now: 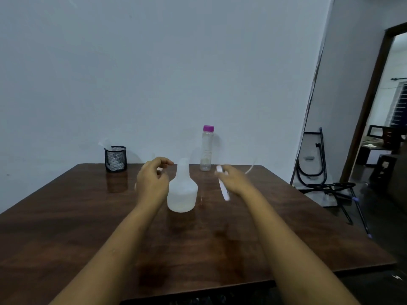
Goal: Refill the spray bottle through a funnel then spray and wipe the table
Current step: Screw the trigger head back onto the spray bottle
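Note:
A translucent white spray bottle body [182,192] stands headless near the middle of the dark wooden table [66,216]. My left hand [153,181] hovers just left of its neck with fingers curled. A small whitish bit shows between them, too blurred to identify. My right hand [234,180] is to the right of the bottle and grips the white spray head [222,187], whose thin dip tube [251,168] curves away to the right. A clear water bottle with a purple cap [206,148] stands behind, at the table's far edge.
A black mesh cup [115,158] holding white cloth and a clear item sits at the far left of the table, against the wall. A folded black metal frame [317,164] leans and lies on the floor to the right, near a doorway.

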Available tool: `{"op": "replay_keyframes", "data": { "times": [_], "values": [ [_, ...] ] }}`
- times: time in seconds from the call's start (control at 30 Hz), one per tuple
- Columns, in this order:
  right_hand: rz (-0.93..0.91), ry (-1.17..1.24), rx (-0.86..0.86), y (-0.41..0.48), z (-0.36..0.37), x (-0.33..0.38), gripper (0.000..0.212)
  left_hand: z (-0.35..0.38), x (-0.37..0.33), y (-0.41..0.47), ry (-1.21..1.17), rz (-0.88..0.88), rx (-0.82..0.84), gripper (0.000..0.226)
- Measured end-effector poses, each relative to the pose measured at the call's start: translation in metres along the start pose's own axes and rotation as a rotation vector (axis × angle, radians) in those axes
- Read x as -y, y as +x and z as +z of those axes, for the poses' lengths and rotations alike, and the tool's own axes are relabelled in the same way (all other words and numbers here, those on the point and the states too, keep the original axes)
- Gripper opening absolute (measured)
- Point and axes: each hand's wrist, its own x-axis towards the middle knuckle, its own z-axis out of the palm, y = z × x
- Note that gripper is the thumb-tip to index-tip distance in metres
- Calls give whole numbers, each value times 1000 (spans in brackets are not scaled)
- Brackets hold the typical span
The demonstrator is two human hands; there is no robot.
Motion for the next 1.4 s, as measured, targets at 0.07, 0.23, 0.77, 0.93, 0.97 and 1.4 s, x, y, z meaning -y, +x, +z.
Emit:
{"op": "replay_keyframes", "data": {
  "times": [0.07,0.23,0.77,0.93,0.97,1.4],
  "values": [
    [-63,253,-48,-6,-21,30,23,-1,-11,5,54,93,36,38],
    [-66,831,-90,-31,-67,95,28,-4,-50,26,109,253,180,52],
    [-15,1570,290,-20,-65,120,31,-14,-77,81,147,364,137,31],
    [-69,1705,336,-11,-54,127,27,-5,-86,84,185,509,216,22],
    [-77,1719,336,-9,-53,128,26,-5,-87,85,174,512,214,21],
    [-452,1099,106,24,-41,135,17,-6,-105,107,120,410,327,17]
  ]
}}
